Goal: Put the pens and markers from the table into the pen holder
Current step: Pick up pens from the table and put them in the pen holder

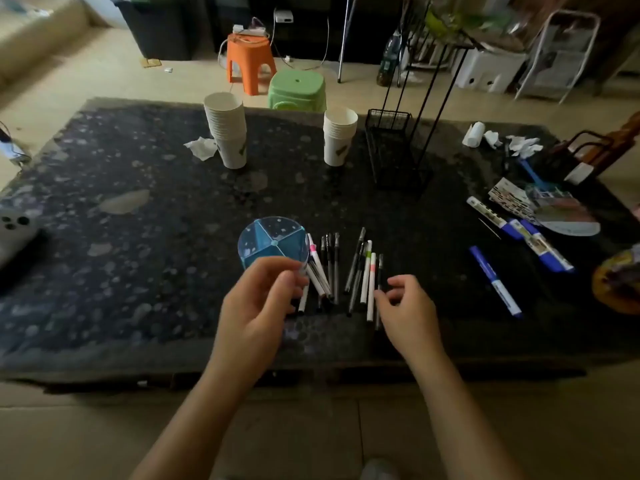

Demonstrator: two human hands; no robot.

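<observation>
A round blue pen holder (273, 242) with divided compartments stands on the dark table (138, 271), and its compartments look empty. Right of it lie two loose groups of pens and markers: a left group (327, 268) with a pink-banded white marker, and a right group (363, 271) of black and white pens. My left hand (266, 303) is in front of the holder, its curled fingertips touching the left group and a white pen (303, 301); whether it grips one is unclear. Over the near ends of the right group hovers my right hand (407, 303), fingers apart. A blue marker (495, 282) lies farther right.
Two stacks of paper cups (227, 133) (339, 138) and a black wire mesh basket (393, 150) stand at the back. Crumpled tissues (519, 143), more blue markers (540, 245) and papers clutter the right edge. A white device (14, 230) sits at the left edge.
</observation>
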